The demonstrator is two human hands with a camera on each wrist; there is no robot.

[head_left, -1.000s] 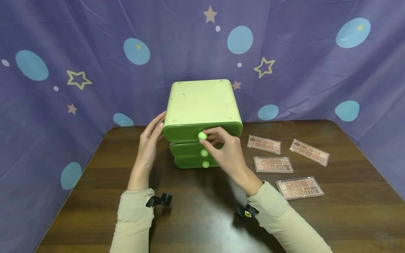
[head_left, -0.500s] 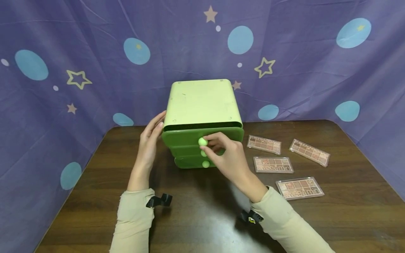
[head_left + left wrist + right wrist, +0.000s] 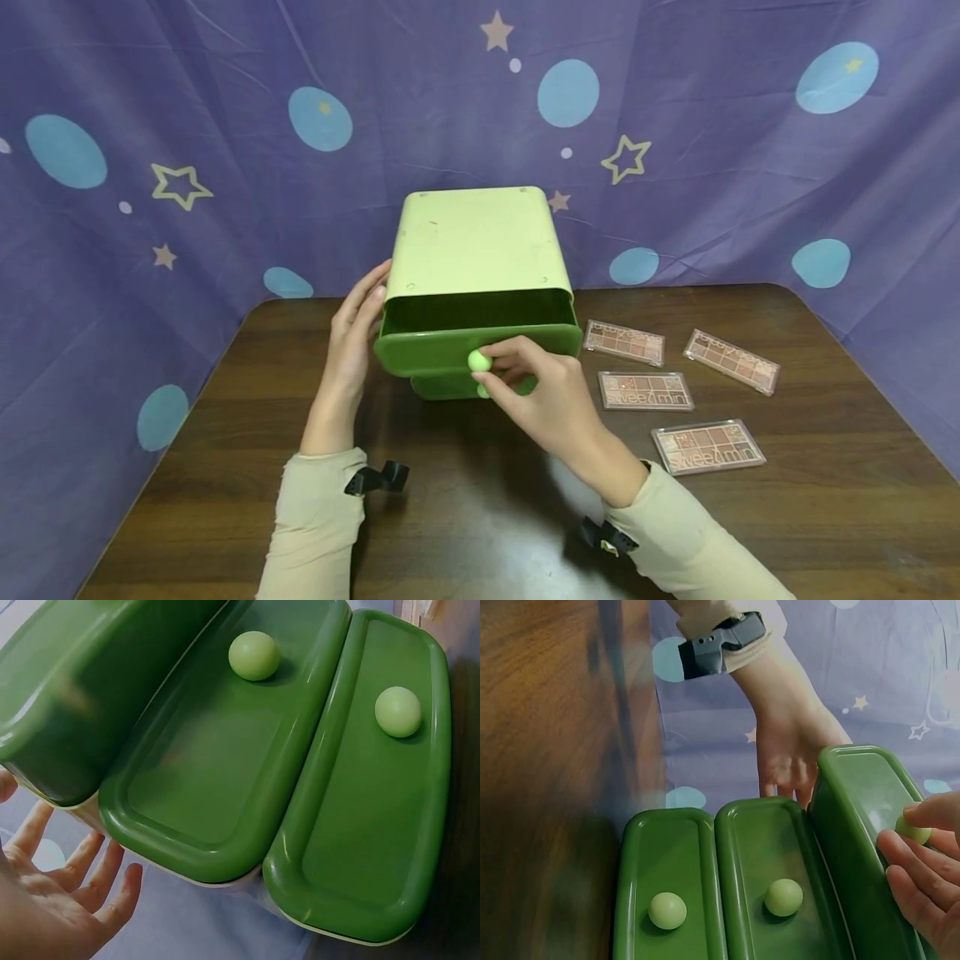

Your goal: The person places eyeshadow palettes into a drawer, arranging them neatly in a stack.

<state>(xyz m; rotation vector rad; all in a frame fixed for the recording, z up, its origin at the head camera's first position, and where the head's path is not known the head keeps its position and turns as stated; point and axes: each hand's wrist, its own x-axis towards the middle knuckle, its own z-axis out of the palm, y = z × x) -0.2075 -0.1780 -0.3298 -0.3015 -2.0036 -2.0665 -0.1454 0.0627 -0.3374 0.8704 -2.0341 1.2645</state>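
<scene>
A small green chest of drawers (image 3: 480,237) with a pale green top and round knobs stands on the table. My right hand (image 3: 551,396) pinches the knob (image 3: 479,360) of the top drawer (image 3: 420,354) between thumb and fingers. That drawer is pulled part way out, and its visible inside is dark green. The middle drawer (image 3: 202,765) and bottom drawer (image 3: 360,802) are closed. My left hand (image 3: 348,350) rests against the chest's left side with its fingers extended; in the left wrist view the fingers (image 3: 97,877) are spread beside the drawers.
Several flat makeup palettes lie on the table right of the chest, the nearest palette (image 3: 708,447) close to my right sleeve. A purple curtain (image 3: 225,125) with stars and blue spots hangs behind the brown wooden table (image 3: 465,517).
The top drawer has slid out toward me from closed, with my right hand drawing its knob along. My left hand has stayed at the chest's side.
</scene>
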